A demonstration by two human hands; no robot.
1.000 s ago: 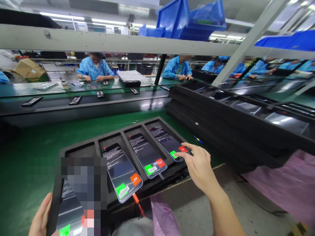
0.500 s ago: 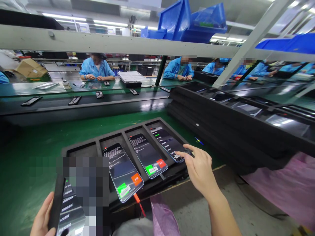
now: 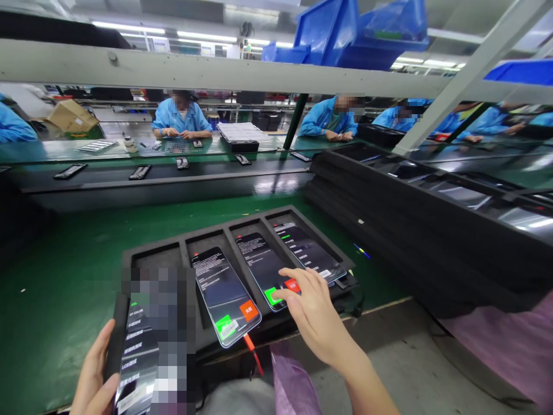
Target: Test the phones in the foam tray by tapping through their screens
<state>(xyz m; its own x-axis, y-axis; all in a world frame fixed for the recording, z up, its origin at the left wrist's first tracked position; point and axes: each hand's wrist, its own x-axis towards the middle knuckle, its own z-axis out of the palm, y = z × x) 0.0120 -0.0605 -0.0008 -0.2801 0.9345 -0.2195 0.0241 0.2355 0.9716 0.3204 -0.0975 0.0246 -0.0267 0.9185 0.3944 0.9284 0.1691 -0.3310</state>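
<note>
In the centre of the frame, slightly to the right and below, the right hand [image 3: 309, 305] is above the inner phone [image 3: 254, 259], the second from the right in the black tray [image 3: 207, 232]. This hand is holding nothing; its thumb and forefinger are a little apart, and the thumb tip is at the green square on the screen, though I cannot tell if it presses. To its right, the outer phone [image 3: 298, 245] lies in the last compartment and shows a list. To its left there is the cabled phone [image 3: 220, 288], with green and red squares, and a red cable [image 3: 254, 354] at its lower end. In the lower left of the frame, the left hand [image 3: 95, 372] is at the edge of the near phone [image 3: 132, 357], which shows a list too and is partly hidden by blurring; whether the fingers grip the phone or only the tray side, I cannot tell. The tray is on the green table [image 3: 82, 248]. At the right stands a stack of black trays [image 3: 380, 225], and in the upper left a co-worker [image 3: 184, 118] in blue sits behind the dark belt [image 3: 216, 171]
</note>
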